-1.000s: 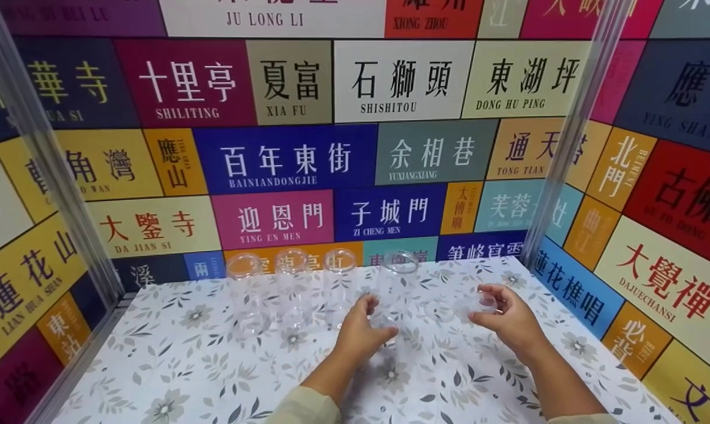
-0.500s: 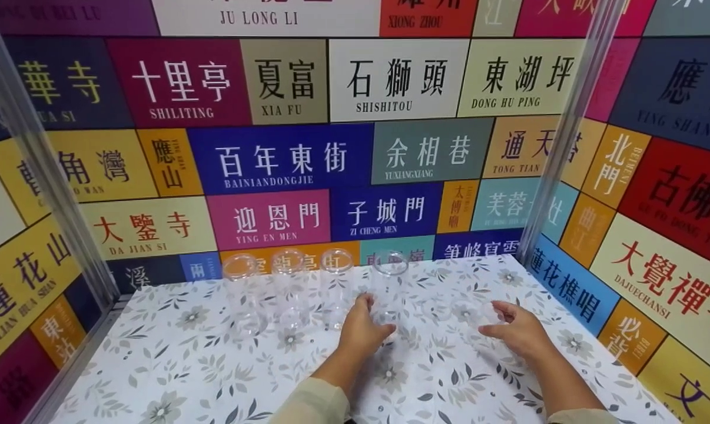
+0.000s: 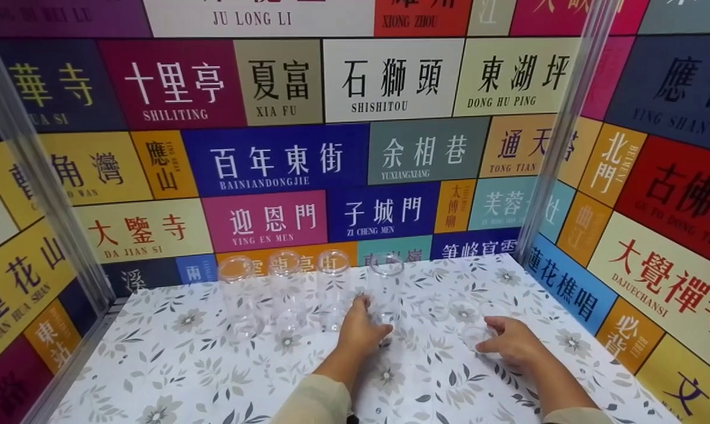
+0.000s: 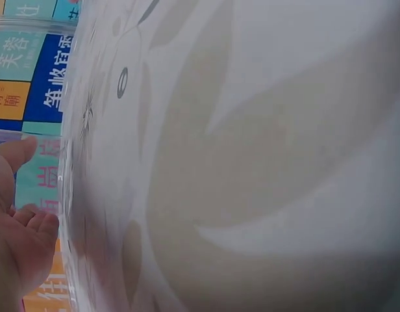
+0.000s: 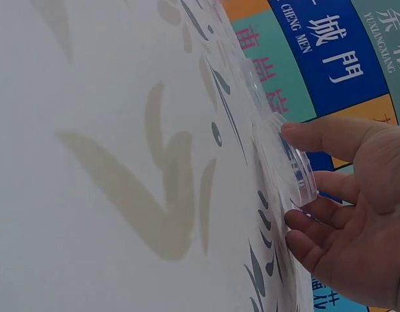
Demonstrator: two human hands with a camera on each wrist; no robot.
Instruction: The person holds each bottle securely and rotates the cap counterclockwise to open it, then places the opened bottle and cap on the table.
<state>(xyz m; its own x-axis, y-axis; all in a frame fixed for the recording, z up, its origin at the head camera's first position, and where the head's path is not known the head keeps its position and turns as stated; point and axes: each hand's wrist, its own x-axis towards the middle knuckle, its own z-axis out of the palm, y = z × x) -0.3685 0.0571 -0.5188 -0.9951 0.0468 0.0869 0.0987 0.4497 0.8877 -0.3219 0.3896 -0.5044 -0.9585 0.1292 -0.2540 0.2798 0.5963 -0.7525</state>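
Note:
Four clear plastic jars stand upright in a row near the table's back edge: the leftmost jar [image 3: 237, 294], a second jar [image 3: 285, 288], a third jar [image 3: 333, 285] and the rightmost jar [image 3: 387, 288]. My left hand [image 3: 357, 338] curves round the lower part of the rightmost jar, thumb on its near side; in the left wrist view the left hand [image 4: 21, 227] shows only at the edge. My right hand [image 3: 514, 341] pinches a clear round lid [image 5: 296, 162] between thumb and fingers, low over the tabletop. Another clear round piece [image 3: 434, 307] lies between the hands, faintly visible.
A white cloth [image 3: 225, 377] with grey leaves and flowers covers the table. Colourful sign-printed panels [image 3: 402, 147] rise directly behind it and at both sides. Clear corner strips [image 3: 558, 129] run up where the panels meet.
My right hand has come down and nearer with the lid. The left hand stays at the rightmost jar, which sits slightly closer to the other jars. The head view has shifted a little.

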